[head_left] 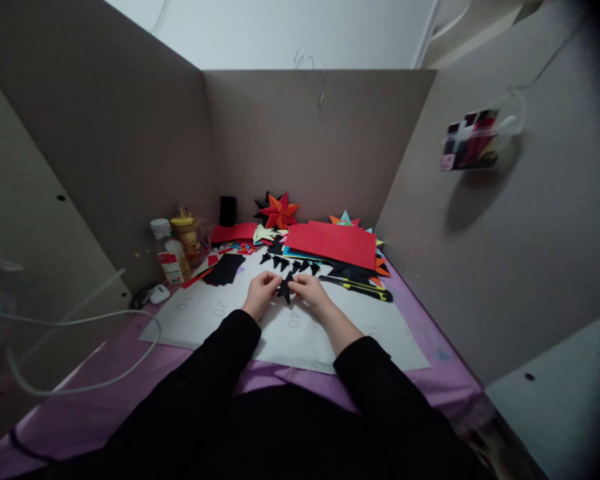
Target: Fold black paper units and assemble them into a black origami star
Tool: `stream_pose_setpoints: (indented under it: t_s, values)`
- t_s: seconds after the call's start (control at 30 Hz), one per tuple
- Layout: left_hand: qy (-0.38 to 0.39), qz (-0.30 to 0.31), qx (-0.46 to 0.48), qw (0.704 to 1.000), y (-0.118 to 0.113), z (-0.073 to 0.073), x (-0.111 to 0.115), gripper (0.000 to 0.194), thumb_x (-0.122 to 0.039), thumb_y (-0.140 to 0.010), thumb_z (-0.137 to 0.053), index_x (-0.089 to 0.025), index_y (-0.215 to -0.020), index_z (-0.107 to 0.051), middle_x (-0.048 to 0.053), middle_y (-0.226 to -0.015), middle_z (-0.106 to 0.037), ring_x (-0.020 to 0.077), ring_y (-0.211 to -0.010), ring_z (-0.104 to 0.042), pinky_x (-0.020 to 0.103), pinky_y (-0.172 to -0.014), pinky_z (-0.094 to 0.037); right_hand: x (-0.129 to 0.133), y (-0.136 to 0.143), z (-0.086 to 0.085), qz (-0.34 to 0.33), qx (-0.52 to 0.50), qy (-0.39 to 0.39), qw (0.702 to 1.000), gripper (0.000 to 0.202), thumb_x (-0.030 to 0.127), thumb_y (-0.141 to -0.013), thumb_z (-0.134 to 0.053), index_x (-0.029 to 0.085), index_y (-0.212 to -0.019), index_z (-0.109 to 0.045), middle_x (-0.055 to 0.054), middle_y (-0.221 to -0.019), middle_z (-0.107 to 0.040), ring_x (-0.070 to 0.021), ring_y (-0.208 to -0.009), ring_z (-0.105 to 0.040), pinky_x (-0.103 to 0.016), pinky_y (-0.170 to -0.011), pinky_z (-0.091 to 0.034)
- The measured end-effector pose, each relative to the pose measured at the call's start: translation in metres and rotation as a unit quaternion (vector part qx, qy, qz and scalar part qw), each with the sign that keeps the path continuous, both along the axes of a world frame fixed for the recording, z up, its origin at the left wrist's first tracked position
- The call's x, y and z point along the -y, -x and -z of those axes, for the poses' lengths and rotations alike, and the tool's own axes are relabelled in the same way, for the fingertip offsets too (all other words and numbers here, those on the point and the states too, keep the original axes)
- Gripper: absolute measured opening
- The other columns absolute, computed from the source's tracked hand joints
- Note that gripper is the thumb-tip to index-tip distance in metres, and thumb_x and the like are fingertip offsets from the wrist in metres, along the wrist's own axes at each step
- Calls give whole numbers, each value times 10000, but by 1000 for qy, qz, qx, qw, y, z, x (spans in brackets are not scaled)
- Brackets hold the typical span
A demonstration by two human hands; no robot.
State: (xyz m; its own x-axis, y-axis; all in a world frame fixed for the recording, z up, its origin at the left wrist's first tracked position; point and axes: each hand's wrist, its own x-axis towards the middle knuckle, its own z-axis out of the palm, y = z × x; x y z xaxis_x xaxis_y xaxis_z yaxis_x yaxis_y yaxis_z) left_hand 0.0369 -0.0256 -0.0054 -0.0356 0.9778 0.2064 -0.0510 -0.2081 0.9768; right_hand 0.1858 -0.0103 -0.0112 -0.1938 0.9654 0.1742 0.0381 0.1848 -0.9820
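Observation:
Between my two hands is a small black folded paper piece [287, 291] with pointed ends, held above the white sheet [240, 333]. My left hand [262, 291] pinches its left side between thumb and fingers. On its right side, my right hand [307, 289] is closed in a similar pinch. Just beyond my hands, several small black folded pieces [281, 263] lie in a row on the sheet. A cutter knife [363, 287] in black and yellow lies to the right of my right hand.
Red paper [333, 243] is stacked behind the row, with a red-orange star [281, 211] at the back. Black paper [225, 269] lies left. Bottles and a yellow-lidded jar [186, 233] stand at the left wall. A white cable [85, 322] loops at left.

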Motion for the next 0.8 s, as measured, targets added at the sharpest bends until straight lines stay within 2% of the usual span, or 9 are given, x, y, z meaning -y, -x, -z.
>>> stream_pose_setpoints:
  t_s: [0.3, 0.47, 0.63, 0.73, 0.8]
  values:
    - [6, -4, -2, 1000, 0, 1, -1, 273, -396, -660, -658, -139, -674, -566, -47, -493, -489, 69, -429, -416, 194, -434, -305, -2, -3, 2, -13, -5, 21, 1000, 250, 343, -620, -654, 161, -532, -508, 24, -473, -518, -81, -426, -409, -217, -449, -278]
    - [15, 1, 1, 1000, 0, 1, -1, 283, -405, -657, -664, -141, -683, -567, -48, -512, -487, 55, -411, -386, 189, -411, -287, -2, -1, 3, -9, 4, 0, 1000, 229, 325, -645, -622, 168, -535, -496, 39, -453, -487, -82, -423, -395, -216, -442, -274]
    - [13, 39, 28, 999, -5, 1, 0, 322, -426, -651, -670, -145, -777, -575, -11, -641, -570, 76, -510, -485, 193, -471, -371, -2, 2, 3, 23, -6, -25, 999, 219, 327, -647, -603, 173, -542, -488, 56, -463, -454, -83, -439, -392, -216, -452, -295]
    - [28, 62, 3, 998, -6, 3, 0, 323, -428, -643, -674, -139, -640, -530, -17, -537, -536, 80, -465, -475, 196, -450, -354, -2, 2, 3, 17, -11, -20, 1000, 230, 339, -637, -617, 169, -538, -497, 54, -466, -459, -80, -440, -391, -213, -455, -308]
    - [33, 55, -10, 998, -5, 5, 0, 342, -426, -646, -669, -147, -575, -485, -30, -471, -494, 76, -421, -447, 194, -426, -327, -2, 2, 4, 7, -15, -9, 1000, 238, 357, -646, -616, 160, -546, -527, 35, -481, -496, -83, -447, -410, -213, -457, -317]
